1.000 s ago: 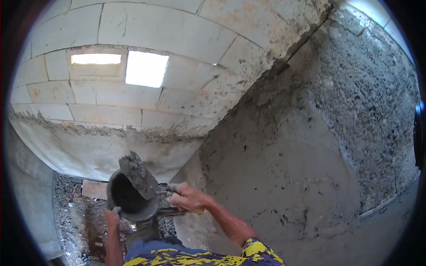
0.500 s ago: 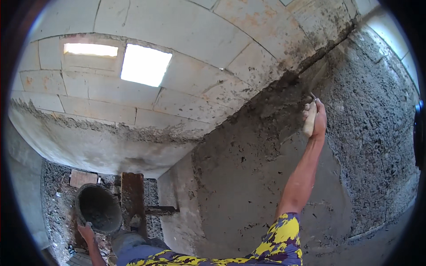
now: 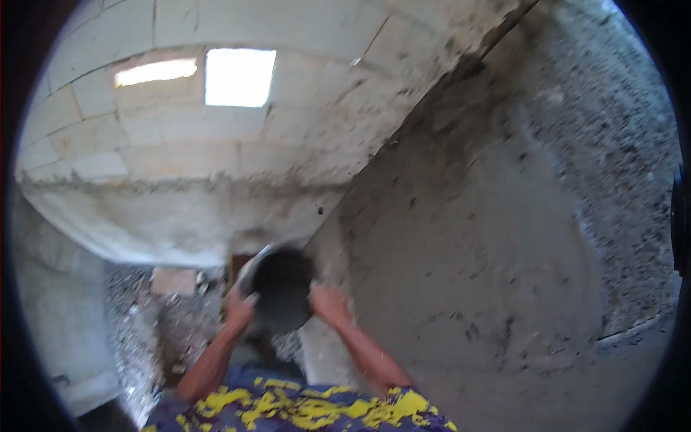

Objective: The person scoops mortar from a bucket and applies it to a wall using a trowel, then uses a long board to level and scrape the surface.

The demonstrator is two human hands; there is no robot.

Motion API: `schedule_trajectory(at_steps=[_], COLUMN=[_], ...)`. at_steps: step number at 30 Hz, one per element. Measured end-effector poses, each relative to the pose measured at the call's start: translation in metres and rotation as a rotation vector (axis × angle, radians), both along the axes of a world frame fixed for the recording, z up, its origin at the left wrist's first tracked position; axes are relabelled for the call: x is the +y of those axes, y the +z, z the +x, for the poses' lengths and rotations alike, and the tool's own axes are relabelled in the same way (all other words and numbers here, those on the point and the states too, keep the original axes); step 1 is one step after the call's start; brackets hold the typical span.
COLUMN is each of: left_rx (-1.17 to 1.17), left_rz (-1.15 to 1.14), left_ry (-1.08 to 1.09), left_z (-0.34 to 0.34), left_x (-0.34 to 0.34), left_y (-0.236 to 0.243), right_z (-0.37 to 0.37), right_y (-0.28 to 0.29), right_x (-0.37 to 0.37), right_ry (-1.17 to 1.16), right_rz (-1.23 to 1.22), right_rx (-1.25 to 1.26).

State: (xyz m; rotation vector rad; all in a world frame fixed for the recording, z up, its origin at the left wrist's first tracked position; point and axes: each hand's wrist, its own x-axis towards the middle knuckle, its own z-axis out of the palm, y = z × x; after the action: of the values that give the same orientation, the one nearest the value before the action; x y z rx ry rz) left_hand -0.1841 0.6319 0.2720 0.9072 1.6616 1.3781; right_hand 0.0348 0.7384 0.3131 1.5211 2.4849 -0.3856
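A dark, mortar-coated bucket (image 3: 281,288) is held up in front of my body, over the lower middle of the view. My left hand (image 3: 240,304) grips its left side near the rim. My right hand (image 3: 329,302) is closed at the bucket's right edge; blur hides what its fingers hold, and I cannot make out the trowel. Beside them on the right rises a wall (image 3: 468,266) with smooth, wet grey render, rougher toward the far right.
A pale block wall (image 3: 302,129) with two bright openings is ahead, its lower band plastered. At lower left lie rubble (image 3: 129,324) and a flat pinkish board (image 3: 173,281). A grey plastered surface (image 3: 57,309) borders the left side.
Half a second ago my right hand held the trowel high against the right wall; it has come down to the bucket. The bucket and my left hand have moved right and up.
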Motion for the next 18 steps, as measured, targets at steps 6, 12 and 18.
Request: schedule_trajectory(at_steps=[6,12,18], left_rx=[0.135,-0.013,0.081], left_rz=[0.080,0.169,0.172], left_ry=[-0.131,-0.251,-0.238], left_z=[0.026,0.072,0.069], left_x=[0.018,-0.010,-0.054], left_y=[0.052,0.065,0.070], right_z=[0.026,0.070,0.068], right_y=[0.069,0.026,0.082], right_x=[-0.055,-0.055,-0.104], right_ry=[0.311,0.024,0.015], right_rz=[0.241,0.365,0.291], right_rx=[0.038,0.121,0.140])
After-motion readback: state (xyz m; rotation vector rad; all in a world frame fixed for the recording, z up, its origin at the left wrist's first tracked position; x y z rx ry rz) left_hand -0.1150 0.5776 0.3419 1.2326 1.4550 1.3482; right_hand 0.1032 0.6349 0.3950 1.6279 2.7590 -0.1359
